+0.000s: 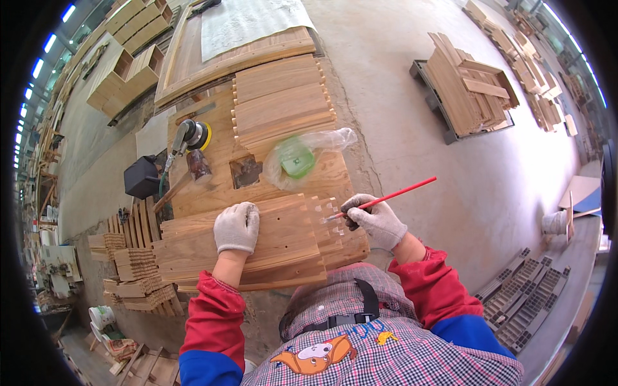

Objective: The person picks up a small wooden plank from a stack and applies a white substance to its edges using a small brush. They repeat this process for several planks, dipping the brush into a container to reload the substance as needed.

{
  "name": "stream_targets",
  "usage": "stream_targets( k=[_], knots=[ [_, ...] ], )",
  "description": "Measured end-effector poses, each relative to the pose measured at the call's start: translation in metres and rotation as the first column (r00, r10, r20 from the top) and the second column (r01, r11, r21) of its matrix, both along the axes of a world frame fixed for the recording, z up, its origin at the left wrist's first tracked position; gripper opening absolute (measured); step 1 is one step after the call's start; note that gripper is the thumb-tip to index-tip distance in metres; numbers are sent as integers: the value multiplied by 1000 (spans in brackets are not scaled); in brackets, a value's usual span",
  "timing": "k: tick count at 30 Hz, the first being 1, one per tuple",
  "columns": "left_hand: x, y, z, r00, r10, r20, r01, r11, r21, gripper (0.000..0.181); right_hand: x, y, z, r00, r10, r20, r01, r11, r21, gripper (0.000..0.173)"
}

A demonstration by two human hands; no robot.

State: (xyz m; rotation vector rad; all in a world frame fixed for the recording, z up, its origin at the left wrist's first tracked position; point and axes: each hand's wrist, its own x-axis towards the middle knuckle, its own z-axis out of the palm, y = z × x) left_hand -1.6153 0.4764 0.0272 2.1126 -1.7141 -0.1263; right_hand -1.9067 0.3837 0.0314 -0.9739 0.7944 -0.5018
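Observation:
My left hand [237, 228], in a whitish work glove, rests with curled fingers on a stack of wooden boards [285, 231] with jointed ends. Between the fingers and thumb of my gloved right hand [371, 215] is a thin brush with a red handle [403, 192]. Its tip touches or hovers just over the cut joints at the boards' right end, where whitish patches show. Behind the boards, a green container [297, 161] sits in a clear plastic bag on the wooden workbench [217, 193].
An orbital sander [193, 136] and a mallet [197, 166] lie on the bench's left side. More jointed boards [285, 99] are stacked at its far end. A black box [141, 177] stands left of the bench. Stacked wooden pieces [137, 265] are at lower left, a loaded pallet [463, 96] at upper right.

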Motion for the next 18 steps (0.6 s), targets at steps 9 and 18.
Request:
stream_targets(
  k=[9, 18],
  knots=[
    [0, 0, 1, 1000, 8, 1, -8, 1000, 4, 15, -12, -12, 5, 996, 81, -45, -84, 994, -67, 16],
    [-1, -1, 1, 1000, 16, -10, -16, 1000, 15, 15, 0, -14, -5, 996, -78, 52, 79, 997, -13, 16]
  ],
)
